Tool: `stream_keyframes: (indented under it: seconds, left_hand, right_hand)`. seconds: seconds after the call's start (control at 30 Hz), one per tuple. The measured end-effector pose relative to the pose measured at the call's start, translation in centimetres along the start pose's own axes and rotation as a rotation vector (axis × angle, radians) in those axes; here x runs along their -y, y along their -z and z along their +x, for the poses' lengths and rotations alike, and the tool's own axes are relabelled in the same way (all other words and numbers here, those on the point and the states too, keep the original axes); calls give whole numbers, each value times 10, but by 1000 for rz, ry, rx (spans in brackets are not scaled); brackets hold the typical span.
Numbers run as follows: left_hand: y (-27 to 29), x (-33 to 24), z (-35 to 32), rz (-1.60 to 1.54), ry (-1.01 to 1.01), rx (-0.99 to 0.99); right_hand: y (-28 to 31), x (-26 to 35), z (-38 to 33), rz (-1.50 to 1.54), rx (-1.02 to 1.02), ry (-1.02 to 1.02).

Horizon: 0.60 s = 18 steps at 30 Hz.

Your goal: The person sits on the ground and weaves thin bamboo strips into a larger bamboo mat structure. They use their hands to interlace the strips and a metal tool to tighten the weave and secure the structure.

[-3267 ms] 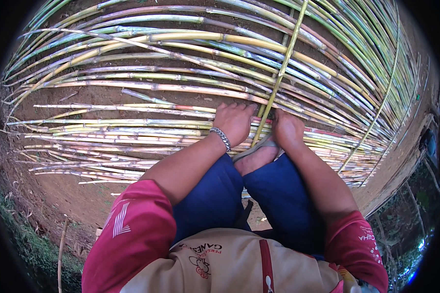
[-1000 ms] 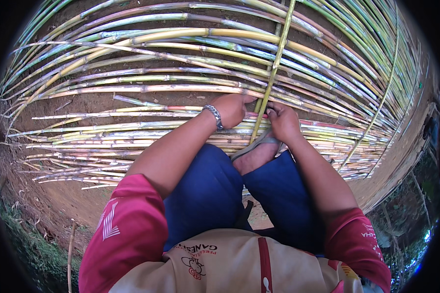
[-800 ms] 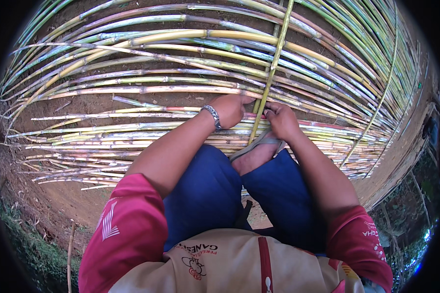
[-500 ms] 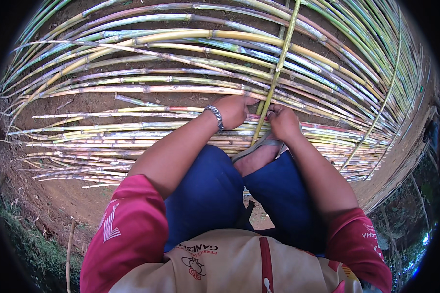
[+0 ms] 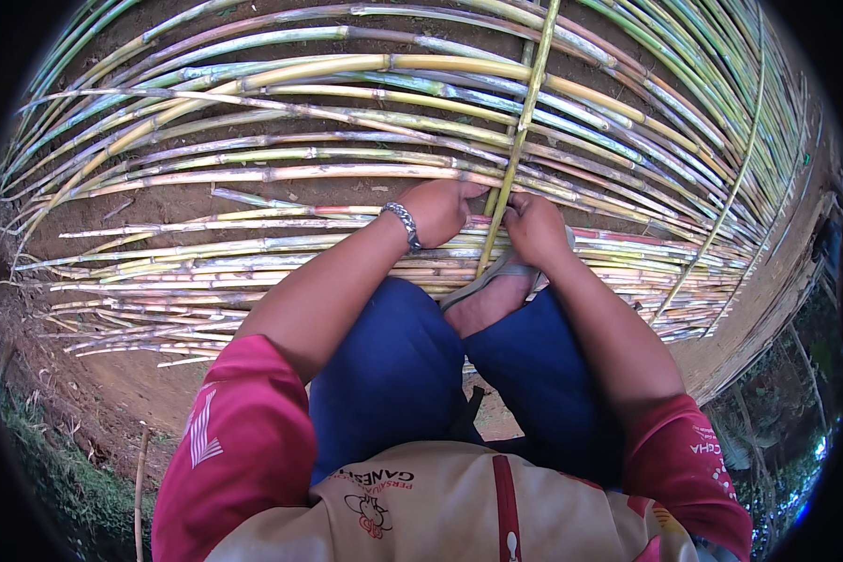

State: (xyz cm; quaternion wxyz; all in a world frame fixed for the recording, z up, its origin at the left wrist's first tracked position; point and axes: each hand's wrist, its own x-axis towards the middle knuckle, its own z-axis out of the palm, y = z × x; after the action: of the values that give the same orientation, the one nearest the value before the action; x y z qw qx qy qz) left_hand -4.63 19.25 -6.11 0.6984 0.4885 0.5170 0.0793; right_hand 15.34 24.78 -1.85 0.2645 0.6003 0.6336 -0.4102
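Observation:
Long jointed canes (image 5: 347, 176), yellow, green and pinkish, lie side by side in a wide row. Across them runs a thin yellow-green crosspiece cane (image 5: 526, 117), with another crosspiece partly visible underneath. To its left, my left hand (image 5: 438, 214) rests on the canes, fingers curled and the index finger and thumb reaching toward the crosspiece; what they pinch, if anything, is hidden. My right hand (image 5: 537, 229) is closed just right of the crosspiece, fingertips beside it. I cannot make out anything in those fingers. My sandalled foot (image 5: 496, 302) stands on the canes below the hands.
Another thin crosspiece (image 5: 721, 220) crosses the canes at the right, with a denser green row (image 5: 698, 70) beyond. Bare brown soil (image 5: 136, 370) shows around the cane ends. Grass (image 5: 70, 468) grows at lower left, and a thin upright stick (image 5: 140, 487) stands there.
My right hand has shifted slightly left and its fingers have turned down beside the crosspiece. My left hand stays nearly in place. The whole view has moved a little.

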Motion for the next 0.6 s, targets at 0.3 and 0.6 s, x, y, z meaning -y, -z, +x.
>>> stream_keyframes:
  seconds: [0.3,0.6]
  left_hand:
    - [1,0,0,7,-17,4]
    - [0,0,-2,34,-25,-7]
  right_hand:
    - [-1,-10,-14,-71,-217,168]
    - [-17,0,2,-218,-163,154]
